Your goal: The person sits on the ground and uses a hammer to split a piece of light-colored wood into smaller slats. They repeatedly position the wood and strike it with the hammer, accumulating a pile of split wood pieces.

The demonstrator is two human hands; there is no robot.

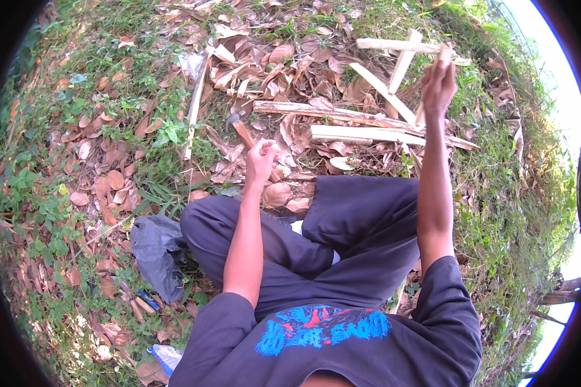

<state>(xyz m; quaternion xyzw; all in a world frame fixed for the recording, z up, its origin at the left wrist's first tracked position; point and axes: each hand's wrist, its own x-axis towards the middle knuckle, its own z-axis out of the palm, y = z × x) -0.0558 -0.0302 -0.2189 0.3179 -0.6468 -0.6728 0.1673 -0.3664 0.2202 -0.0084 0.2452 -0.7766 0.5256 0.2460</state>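
Observation:
My left hand [262, 159] is closed round the handle of a hammer [243, 133], whose dark metal head points away from me, just above the leaves. My right hand [439, 90], stretched out at the far right, grips the end of a pale wooden strip [445, 55]. That strip meets a crosswise wooden strip [387, 44], which overlaps a slanting wooden piece [404, 64]. Whether they are fixed together, I cannot tell. A longer wooden strip [381, 90] slants down beneath them. My right fingers partly hide the piece they hold.
A bark-edged stick [323, 111] and a pale plank [361, 133] lie before my crossed legs. Another strip [197, 106] lies further left, by clear plastic [190, 64]. A dark plastic bag [158, 255] rests beside my left knee, near wooden-handled tools [135, 302]. Leaves and grass surround me.

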